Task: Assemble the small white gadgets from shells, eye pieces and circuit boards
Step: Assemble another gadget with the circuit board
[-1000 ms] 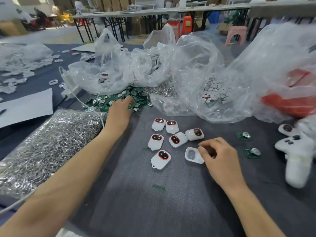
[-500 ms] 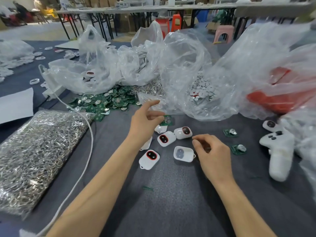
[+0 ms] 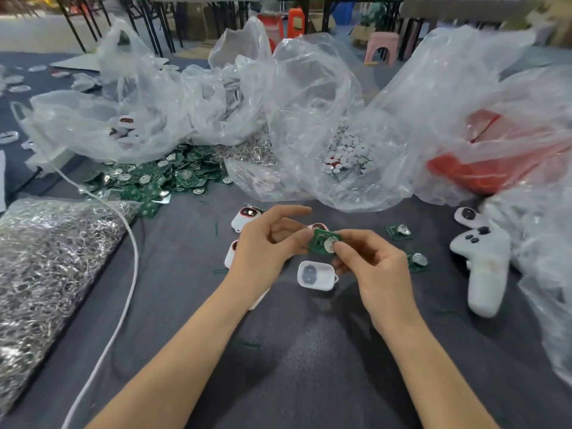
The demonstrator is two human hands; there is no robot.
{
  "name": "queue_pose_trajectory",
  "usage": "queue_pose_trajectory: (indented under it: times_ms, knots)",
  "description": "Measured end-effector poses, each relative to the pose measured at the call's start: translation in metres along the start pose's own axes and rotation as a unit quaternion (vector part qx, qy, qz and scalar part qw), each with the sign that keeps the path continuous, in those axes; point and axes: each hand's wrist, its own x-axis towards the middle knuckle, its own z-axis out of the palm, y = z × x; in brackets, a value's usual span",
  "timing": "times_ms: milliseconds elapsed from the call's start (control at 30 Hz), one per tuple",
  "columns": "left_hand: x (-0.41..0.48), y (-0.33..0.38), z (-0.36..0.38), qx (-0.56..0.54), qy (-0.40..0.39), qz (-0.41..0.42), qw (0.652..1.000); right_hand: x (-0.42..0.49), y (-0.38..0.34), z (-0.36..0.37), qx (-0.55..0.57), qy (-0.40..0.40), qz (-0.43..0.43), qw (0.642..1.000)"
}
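Both hands meet over the middle of the grey cloth and pinch a small green circuit board (image 3: 322, 243) with a round silver cell on it. My left hand (image 3: 263, 243) holds its left edge, my right hand (image 3: 368, 261) its right side. Just below the board an open white shell (image 3: 317, 275) lies hollow side up. Finished white gadgets with red-rimmed eyes (image 3: 246, 215) lie behind and under my left hand, partly hidden. A heap of green boards (image 3: 154, 178) sits at the back left.
Two loose boards (image 3: 399, 232) lie to the right of my hands. A white handheld tool (image 3: 483, 264) lies at the right. Clear bags (image 3: 346, 150) of white pieces crowd the back. A bag of metal rings (image 3: 46, 274) and a white cable (image 3: 130, 267) lie at the left.
My left hand left the heap of boards and came back to the centre with one board. My right hand rose from beside the open shell and took hold of the board too.
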Motion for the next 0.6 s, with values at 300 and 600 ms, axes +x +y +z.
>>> queue_pose_trajectory:
  times_ms: [300,600]
  knots:
    - [-0.002,-0.002,-0.002,0.026,-0.021,-0.017,0.999,-0.001,0.0,-0.001,0.029,0.012,0.021,0.999]
    - [0.0,0.002,-0.017,0.271,-0.081,0.044,0.958,0.002,-0.003,-0.004,0.065,0.023,0.034,0.997]
